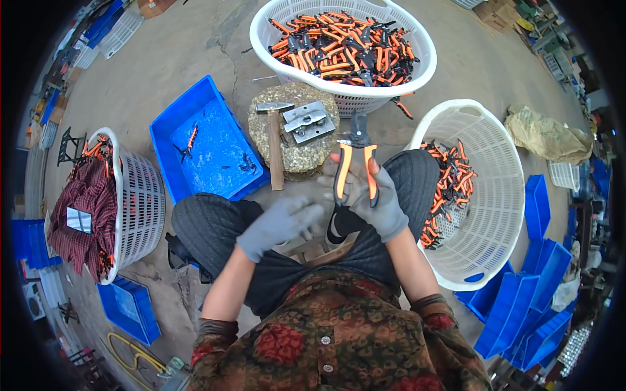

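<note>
One pair of orange-handled pliers [358, 139] stood head-up in the grasp of the right hand [383, 203], probably to keep its head visible, some gripping fingers hidden behind the handles, while the left hand [283, 225], blurred, hung loose, seemingly empty, near a hammer [275, 153] on a stone block [310, 158].

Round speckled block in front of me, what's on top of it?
On the block lie a wooden-handled hammer and a grey metal fixture. The surface directly beneath them is covered and can't be seen.
</note>
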